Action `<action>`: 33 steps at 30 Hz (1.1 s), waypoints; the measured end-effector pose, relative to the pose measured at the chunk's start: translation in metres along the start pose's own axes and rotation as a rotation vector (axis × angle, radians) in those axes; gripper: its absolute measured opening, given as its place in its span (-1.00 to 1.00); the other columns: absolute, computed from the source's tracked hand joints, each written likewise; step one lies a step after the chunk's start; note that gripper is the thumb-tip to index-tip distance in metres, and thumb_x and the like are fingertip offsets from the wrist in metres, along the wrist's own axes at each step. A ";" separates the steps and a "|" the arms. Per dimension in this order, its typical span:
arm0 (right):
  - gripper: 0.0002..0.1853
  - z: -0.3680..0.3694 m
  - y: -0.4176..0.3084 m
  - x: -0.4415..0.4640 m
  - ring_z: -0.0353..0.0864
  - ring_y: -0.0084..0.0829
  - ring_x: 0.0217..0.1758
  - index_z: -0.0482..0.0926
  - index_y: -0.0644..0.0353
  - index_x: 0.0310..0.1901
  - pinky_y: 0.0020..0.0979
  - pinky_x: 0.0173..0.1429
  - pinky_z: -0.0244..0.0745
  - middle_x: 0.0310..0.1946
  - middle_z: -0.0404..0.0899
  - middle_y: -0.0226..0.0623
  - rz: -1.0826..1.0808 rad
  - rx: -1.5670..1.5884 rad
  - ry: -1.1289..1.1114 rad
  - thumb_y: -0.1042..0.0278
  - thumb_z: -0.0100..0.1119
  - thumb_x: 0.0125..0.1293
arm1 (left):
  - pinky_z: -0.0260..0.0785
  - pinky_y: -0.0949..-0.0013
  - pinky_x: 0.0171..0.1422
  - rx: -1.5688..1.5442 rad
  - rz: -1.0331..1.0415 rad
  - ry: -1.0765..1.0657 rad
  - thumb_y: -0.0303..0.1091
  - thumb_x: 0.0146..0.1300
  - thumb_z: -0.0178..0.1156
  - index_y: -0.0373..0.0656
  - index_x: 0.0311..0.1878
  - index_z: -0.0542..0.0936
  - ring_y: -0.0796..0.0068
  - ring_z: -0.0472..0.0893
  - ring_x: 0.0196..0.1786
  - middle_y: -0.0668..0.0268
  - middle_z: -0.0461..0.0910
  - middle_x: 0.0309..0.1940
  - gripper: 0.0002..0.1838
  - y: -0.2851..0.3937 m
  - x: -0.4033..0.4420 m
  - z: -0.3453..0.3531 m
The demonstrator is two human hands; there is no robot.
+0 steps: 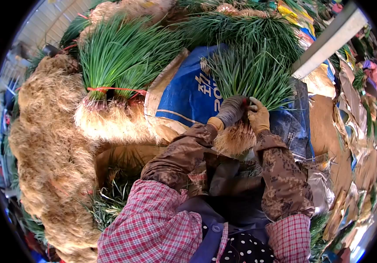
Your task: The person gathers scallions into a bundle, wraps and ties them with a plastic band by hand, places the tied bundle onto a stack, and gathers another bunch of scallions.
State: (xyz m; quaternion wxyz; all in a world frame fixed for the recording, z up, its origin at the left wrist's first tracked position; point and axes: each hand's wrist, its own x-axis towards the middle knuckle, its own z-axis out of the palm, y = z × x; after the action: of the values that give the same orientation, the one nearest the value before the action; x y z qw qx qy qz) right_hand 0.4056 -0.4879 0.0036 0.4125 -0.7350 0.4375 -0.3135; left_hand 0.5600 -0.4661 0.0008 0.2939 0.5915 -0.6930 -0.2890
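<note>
My left hand (pixel 232 111), in a grey and tan glove, is closed around the base of a bunch of long green leafy stalks (pixel 252 76). My right hand (pixel 258 115), in a tan glove, pinches at the same bunch from the other side. Something small and red shows between the fingers of both hands. The leaves fan out away from me, and the pale roots (pixel 235 139) hang below my hands toward my body. Under the bunch lies a blue sack (pixel 186 83) with white lettering.
Left of the sack lie green bundles (pixel 105 65) tied with a red band (pixel 122 90). A large heap of rooty bundles (pixel 52 144) stands at the far left. More green bundles (pixel 249 35) lie behind. A pale metal post (pixel 328 41) slants at upper right.
</note>
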 end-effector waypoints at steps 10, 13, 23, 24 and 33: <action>-0.50 0.007 -0.004 -0.003 0.55 -0.50 -0.23 0.39 0.27 0.22 -0.49 -0.09 0.50 -0.24 0.58 -0.30 0.088 0.238 0.022 0.66 0.12 0.20 | 0.51 0.44 -0.10 -0.759 -0.088 0.042 -0.62 0.17 0.15 -0.16 -0.06 0.63 0.59 0.57 -0.19 0.33 0.65 -0.20 -0.72 0.012 -0.036 -0.052; -0.51 0.004 -0.012 -0.001 0.56 -0.50 -0.24 0.40 0.27 0.20 -0.50 -0.12 0.51 -0.25 0.59 -0.30 0.179 0.360 0.032 0.63 0.17 0.20 | 0.51 0.42 -0.10 -0.557 -0.195 0.017 -0.61 0.13 0.21 -0.15 -0.07 0.63 0.59 0.58 -0.20 0.35 0.65 -0.19 -0.72 0.011 -0.031 -0.049; -0.58 0.004 -0.009 -0.003 0.57 -0.51 -0.19 0.46 0.29 0.13 -0.53 -0.08 0.51 -0.22 0.60 -0.27 0.221 0.633 -0.018 0.53 0.23 0.22 | 0.50 0.41 -0.15 -0.281 -0.083 0.146 -0.45 0.22 0.20 -0.20 -0.14 0.59 0.52 0.60 -0.25 0.25 0.62 -0.31 -0.85 0.035 -0.037 -0.055; -0.63 0.002 -0.010 0.000 0.57 -0.47 -0.17 0.50 0.30 0.09 -0.50 -0.07 0.52 -0.21 0.60 -0.23 0.260 0.723 -0.029 0.47 0.23 0.23 | 0.49 0.41 -0.16 -0.340 -0.118 0.138 -0.43 0.22 0.20 -0.21 -0.15 0.59 0.52 0.60 -0.26 0.25 0.62 -0.32 -0.85 0.031 -0.037 -0.052; -0.67 -0.002 -0.063 -0.008 0.58 -0.48 -0.18 0.54 0.36 0.00 -0.60 -0.12 0.53 -0.22 0.61 -0.16 -0.054 0.398 0.074 0.32 0.20 0.30 | 0.46 0.25 -0.09 -0.397 -0.148 0.283 -0.34 0.16 0.24 -0.24 -0.18 0.58 0.17 0.62 -0.25 0.11 0.62 -0.33 -0.79 0.026 -0.035 -0.034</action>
State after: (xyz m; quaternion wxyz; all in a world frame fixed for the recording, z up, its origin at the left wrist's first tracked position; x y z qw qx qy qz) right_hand 0.4247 -0.4641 0.0588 0.5249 -0.6384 0.3618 -0.4313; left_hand 0.5736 -0.4298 0.0404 0.4762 0.6059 -0.5295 -0.3545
